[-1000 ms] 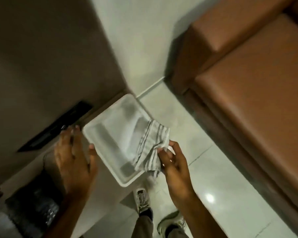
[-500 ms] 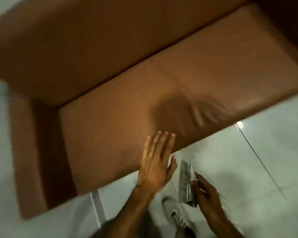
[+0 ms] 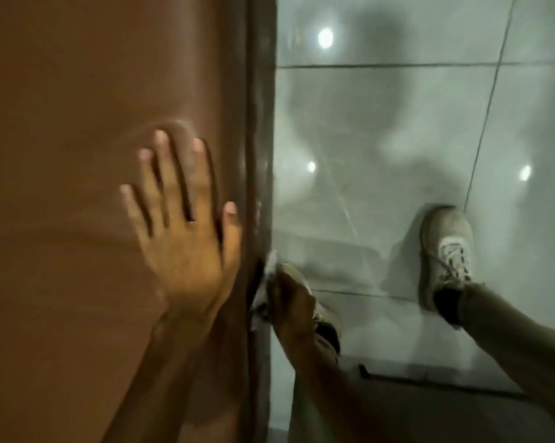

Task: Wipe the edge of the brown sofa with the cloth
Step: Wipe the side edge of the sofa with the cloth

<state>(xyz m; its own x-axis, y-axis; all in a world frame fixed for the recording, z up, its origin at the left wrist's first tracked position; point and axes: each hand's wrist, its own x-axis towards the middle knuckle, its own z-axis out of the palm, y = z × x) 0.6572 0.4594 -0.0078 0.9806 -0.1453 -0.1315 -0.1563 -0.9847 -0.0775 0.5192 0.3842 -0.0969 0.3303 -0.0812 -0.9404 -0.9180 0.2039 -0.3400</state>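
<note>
The brown sofa (image 3: pixel 78 123) fills the left half of the head view, its seat cushion seen from above. Its darker front edge (image 3: pixel 258 123) runs top to bottom down the middle. My left hand (image 3: pixel 183 228) lies flat on the cushion, fingers spread, holding nothing. My right hand (image 3: pixel 292 302) is closed on the pale striped cloth (image 3: pixel 265 289) and presses it against the sofa's front edge, just below and right of my left hand. Most of the cloth is hidden behind my fingers.
Glossy grey floor tiles (image 3: pixel 397 139) cover the right half, with lamp reflections. My right shoe (image 3: pixel 445 251) stands on the floor to the right. My other shoe (image 3: pixel 324 318) sits partly hidden behind my right wrist, close to the sofa.
The view swung from the white bin to the sofa. My left hand came down flat on the cushion. My right hand carried the cloth to the sofa's front edge.
</note>
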